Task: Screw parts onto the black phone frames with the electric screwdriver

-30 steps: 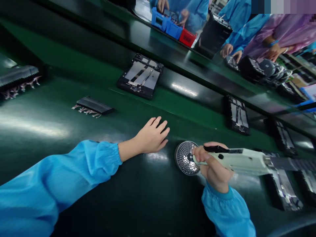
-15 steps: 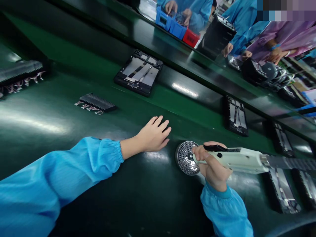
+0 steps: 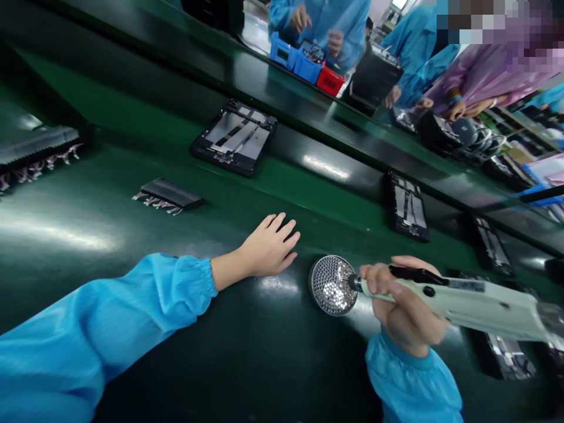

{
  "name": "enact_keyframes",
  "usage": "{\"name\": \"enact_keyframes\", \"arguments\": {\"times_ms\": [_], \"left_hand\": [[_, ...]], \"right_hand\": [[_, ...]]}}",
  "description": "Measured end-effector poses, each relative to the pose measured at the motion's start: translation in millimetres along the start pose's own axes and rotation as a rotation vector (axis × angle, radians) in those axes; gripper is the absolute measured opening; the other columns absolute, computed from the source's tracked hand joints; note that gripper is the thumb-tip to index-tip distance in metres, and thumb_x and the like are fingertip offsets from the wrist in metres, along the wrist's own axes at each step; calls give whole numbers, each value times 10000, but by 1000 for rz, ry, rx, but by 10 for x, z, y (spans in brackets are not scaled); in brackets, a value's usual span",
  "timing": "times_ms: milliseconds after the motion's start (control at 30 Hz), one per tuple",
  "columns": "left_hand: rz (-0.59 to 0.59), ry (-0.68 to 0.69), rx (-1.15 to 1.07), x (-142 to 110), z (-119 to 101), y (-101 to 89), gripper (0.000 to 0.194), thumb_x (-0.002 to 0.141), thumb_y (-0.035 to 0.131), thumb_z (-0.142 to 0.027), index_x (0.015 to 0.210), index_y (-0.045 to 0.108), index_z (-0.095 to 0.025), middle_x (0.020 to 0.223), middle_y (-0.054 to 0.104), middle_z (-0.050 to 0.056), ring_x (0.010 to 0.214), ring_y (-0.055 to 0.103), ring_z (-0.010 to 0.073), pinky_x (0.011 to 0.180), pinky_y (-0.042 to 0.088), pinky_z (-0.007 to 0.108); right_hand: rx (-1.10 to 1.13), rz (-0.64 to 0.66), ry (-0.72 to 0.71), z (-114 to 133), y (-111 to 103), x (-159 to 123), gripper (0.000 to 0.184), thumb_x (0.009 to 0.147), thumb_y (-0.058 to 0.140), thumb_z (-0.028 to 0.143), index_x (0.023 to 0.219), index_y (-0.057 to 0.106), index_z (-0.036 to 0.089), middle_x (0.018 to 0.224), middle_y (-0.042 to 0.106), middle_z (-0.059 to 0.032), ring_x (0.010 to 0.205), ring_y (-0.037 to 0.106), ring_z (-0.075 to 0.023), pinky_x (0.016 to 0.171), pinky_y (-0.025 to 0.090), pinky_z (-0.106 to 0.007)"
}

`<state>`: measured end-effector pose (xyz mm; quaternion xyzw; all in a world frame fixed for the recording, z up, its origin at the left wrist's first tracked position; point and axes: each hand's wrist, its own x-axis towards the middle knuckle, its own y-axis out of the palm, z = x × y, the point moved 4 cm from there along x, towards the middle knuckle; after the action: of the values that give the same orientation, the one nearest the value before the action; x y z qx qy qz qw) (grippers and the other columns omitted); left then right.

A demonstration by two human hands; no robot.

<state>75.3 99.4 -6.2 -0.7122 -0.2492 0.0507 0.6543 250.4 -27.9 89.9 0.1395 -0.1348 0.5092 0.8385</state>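
My right hand [image 3: 405, 302] is wrapped around a pale green electric screwdriver [image 3: 480, 302], its fingers by the black lever. The driver lies nearly level, its tip at the right side of a round metal screw dish [image 3: 325, 285] with a pattern of holes; small screws [image 3: 346, 273] seem to lie in it. Whether the tip touches any screw, I cannot tell. To the left of the dish, my left hand [image 3: 271, 247] is open, palm down over the dark green table, fingers spread and holding nothing.
An opened tablet-like device [image 3: 238, 138] lies beyond my left hand, with another [image 3: 408, 205] and several more to the right. A black strip of parts with wires [image 3: 170, 194] lies at left. Across the bench, people work by blue bins [image 3: 308, 63] and a red bin [image 3: 330, 80].
My right hand has drawn the screwdriver to the right, its tip going from over the dish's middle to its right side. My left hand keeps nearly the same place. The view has shifted slightly.
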Motion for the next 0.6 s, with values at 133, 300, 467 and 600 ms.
{"name": "enact_keyframes", "arguments": {"times_ms": [133,300,467,600], "left_hand": [[-1,1,30,-22,28,12,447,983,488,-379,1311,643,-118,1410,578,200,1340,481,453,1087,412,589],[37,0,77,-38,68,39,469,972,483,-386,1326,648,-125,1430,573,188,1348,483,459,1089,430,602],[222,-57,92,280,188,-46,345,951,495,-352,1070,747,-148,1163,716,175,1146,651,380,990,530,530],[256,46,125,955,120,-87,235,960,503,-269,906,721,-197,1013,724,102,954,705,247,845,590,376]], "right_hand": [[-63,-175,-49,-37,-255,206,225,739,631,147,959,620,194,537,552,45,500,532,-138,621,500,-352],[-167,-342,18,-351,-573,437,252,669,680,240,894,576,198,535,561,63,483,530,-128,543,474,-286],[-165,-300,91,-490,-645,512,253,628,675,277,848,616,168,573,575,40,477,504,-119,479,413,-254],[-118,-256,91,-461,-618,542,173,609,636,222,769,626,158,576,534,46,500,439,-93,489,357,-233]]}}
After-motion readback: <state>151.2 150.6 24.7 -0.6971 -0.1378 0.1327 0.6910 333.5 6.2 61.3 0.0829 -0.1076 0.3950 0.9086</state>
